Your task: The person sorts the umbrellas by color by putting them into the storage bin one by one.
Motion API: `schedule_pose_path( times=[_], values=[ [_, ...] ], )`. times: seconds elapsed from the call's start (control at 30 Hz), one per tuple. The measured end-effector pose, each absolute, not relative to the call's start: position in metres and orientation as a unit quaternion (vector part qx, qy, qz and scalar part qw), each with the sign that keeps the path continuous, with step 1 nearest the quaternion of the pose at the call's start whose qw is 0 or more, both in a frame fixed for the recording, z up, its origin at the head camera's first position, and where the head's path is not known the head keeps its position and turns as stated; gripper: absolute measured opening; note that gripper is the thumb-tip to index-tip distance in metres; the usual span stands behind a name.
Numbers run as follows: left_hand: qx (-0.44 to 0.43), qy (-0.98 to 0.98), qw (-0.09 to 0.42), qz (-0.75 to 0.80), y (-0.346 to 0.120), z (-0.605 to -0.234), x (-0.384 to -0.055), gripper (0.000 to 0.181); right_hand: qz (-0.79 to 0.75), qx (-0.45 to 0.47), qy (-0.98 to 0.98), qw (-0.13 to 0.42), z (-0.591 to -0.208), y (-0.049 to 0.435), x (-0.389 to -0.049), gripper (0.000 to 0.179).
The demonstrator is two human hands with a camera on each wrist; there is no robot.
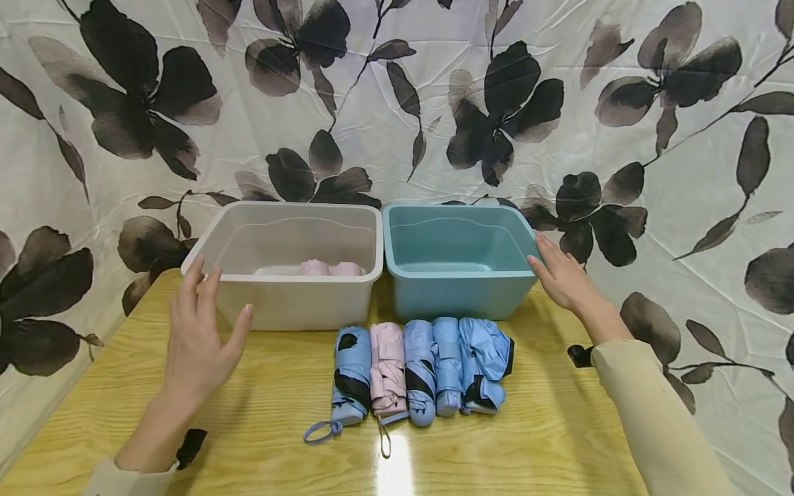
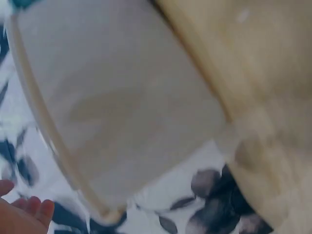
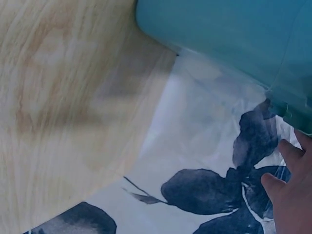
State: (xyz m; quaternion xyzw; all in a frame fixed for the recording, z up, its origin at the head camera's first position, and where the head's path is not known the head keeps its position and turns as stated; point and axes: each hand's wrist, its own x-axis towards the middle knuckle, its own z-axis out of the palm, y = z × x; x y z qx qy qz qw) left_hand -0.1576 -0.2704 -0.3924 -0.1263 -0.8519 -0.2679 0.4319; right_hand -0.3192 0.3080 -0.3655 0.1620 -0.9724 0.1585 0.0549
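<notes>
My left hand (image 1: 201,337) is at the front left corner of a whitish plastic bin (image 1: 298,303), fingers spread and holding nothing; whether the fingertips touch the rim I cannot tell. On the other side, my right hand (image 1: 566,279) has its extended fingers at the right rim of a teal bin (image 1: 459,296). Folded umbrellas lie side by side in front of the bins: a blue one (image 1: 355,351) at the left end, a pink one (image 1: 387,358) beside it, then more blue ones, the rightmost blue umbrella (image 1: 486,348) loosely bundled. Two rounded pink things (image 1: 314,267) sit inside the whitish bin.
Both bins stand next to each other at the back of a wooden table (image 1: 267,427). Behind them hangs a white cloth (image 1: 397,103) with dark flowers. Wrist loops from the two leftmost umbrellas trail toward the front. The table's edges slant away on both sides.
</notes>
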Motion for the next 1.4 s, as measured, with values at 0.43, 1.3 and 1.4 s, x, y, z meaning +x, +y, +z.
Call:
schedule_pose_path(
  times=[0.43,1.3,1.4],
  values=[
    [-0.164,-0.89,0.258,-0.338,-0.21,-0.435,-0.144,0.075,0.161,0.166,-0.972,0.049,-0.361,0.309,-0.32,0.073],
    [-0.112,-0.905,-0.061,-0.405,-0.159,-0.456,-0.169,0.09,0.137,0.17,-0.975,0.046,-0.361,0.31,-0.32,0.072],
    [-0.104,-0.909,-0.06,-0.399,-0.156,-0.458,-0.175,0.095,0.139,0.168,-0.975,0.045,-0.362,0.311,-0.32,0.073]
  ],
)
